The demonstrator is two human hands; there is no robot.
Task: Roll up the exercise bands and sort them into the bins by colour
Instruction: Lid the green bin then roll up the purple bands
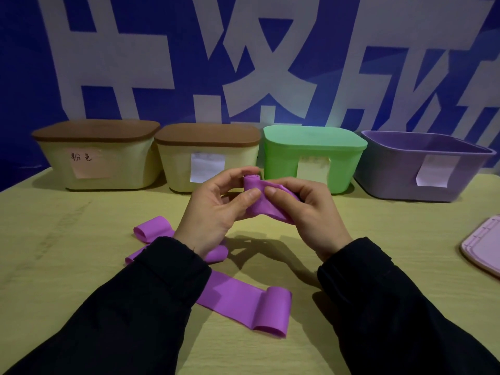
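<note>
Both hands, left (216, 204) and right (305, 209), pinching a purple band (263, 205) half-rolled above the worktop (81, 239) before the open purple bin (422, 169); soft, stretchy, light, likely to spring loose, so best gripped across the roll.

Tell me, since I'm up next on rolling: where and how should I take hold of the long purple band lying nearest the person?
Probably at the loose curl at its right end. That long purple band lies flat on the table, with its left part hidden under the left sleeve, so the curl is the only raised part. Come from the right and above, thumbs under the curl, and keep rolling leftward.
</note>
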